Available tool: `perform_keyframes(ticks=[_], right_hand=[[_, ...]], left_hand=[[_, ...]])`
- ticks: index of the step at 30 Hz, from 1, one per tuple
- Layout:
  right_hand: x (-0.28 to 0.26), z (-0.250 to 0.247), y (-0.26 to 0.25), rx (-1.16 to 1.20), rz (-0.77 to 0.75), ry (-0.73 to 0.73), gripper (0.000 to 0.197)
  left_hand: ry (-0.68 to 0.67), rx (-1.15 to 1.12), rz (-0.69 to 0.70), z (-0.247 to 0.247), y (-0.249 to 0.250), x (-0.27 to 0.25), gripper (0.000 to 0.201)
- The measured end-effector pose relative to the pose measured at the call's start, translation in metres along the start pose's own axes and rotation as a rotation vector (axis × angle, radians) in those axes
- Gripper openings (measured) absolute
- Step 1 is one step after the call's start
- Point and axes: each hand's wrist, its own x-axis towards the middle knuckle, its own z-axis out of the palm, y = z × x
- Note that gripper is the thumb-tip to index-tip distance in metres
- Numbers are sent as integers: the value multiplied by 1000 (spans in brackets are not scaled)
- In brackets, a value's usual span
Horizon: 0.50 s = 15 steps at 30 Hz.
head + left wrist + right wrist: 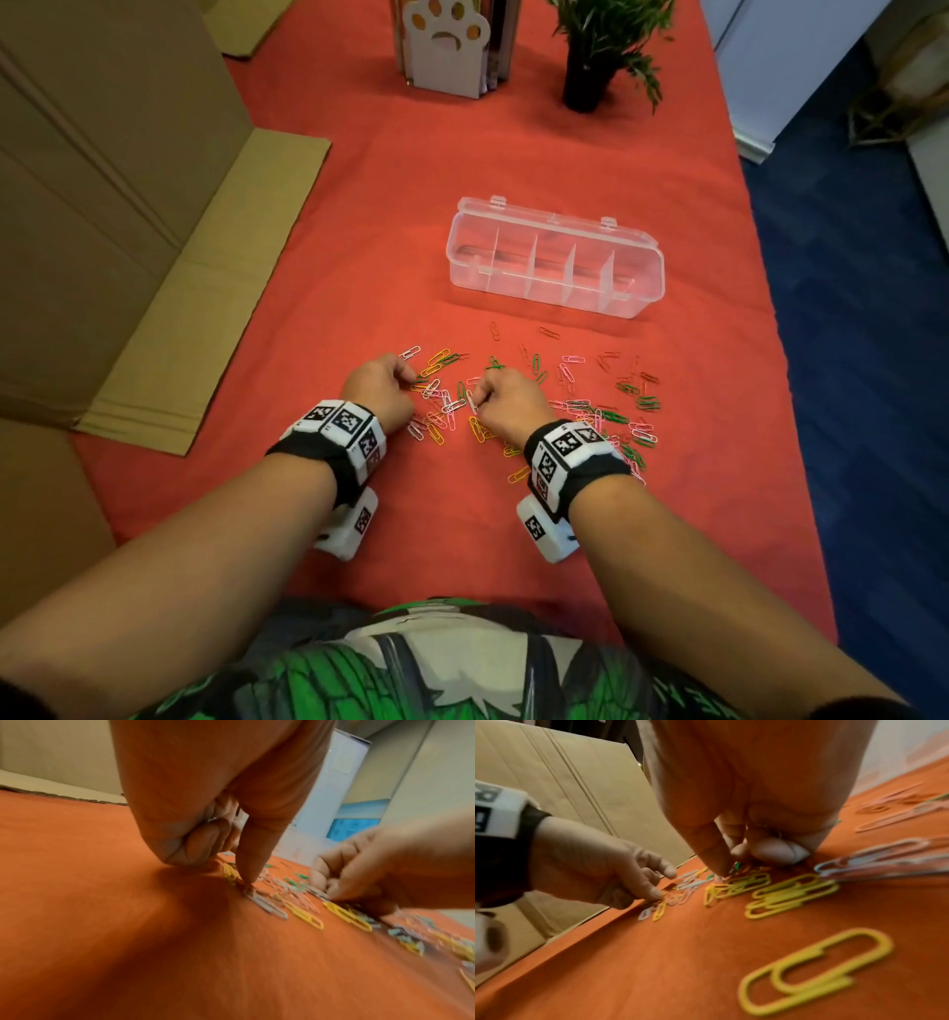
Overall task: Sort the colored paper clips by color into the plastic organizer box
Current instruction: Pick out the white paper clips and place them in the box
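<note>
Several colored paper clips (pixel 590 406), yellow, green, pink, white and red, lie scattered on the red cloth in front of the clear plastic organizer box (pixel 634 303). The box stands open with bare compartments. My left hand (pixel 411 381) works the pile's left side. Its fingers are curled and the thumb tip (pixel 248 882) pinches down on a clip against the cloth. My right hand (pixel 475 398) is at the pile's middle, fingers curled, pinching a white clip (pixel 471 404) between thumb and forefinger. Yellow clips (pixel 790 894) lie just behind that hand.
Large cardboard boxes (pixel 102 180) and a flat flap (pixel 205 308) crowd the table's left side. A paw-print file holder (pixel 447 46) and a potted plant (pixel 585 87) stand at the far end. The table's right edge drops to blue carpet (pixel 873 360).
</note>
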Motion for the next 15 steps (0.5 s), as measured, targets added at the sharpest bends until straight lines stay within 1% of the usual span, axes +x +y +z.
perform_keyframes(ticks=[2,3,5,7,10,13,15], right_hand=[[-2,-7,6,-15,24,81,22],[-2,-11,7,-16,27,110,23],[-5,-16,4,-65,4,131,22],[-8,-13,-2,-178,-59,144,17],[-11,-2,-13,-345,-102,180,26],[-13,0,-19,-478,-90,185,30],[-14,-3,-21,-509,-97,174,31]], left_hand=[[10,-46,-5,-3,-1,5,28],[44,-58,8,-5,-1,7,24],[128,-2,56,-11,2,9,16],[165,102,119,-15,7,12,23],[146,216,203,-13,9,20,29],[131,253,236,-10,10,24,21],[124,280,229,-11,11,23,18]])
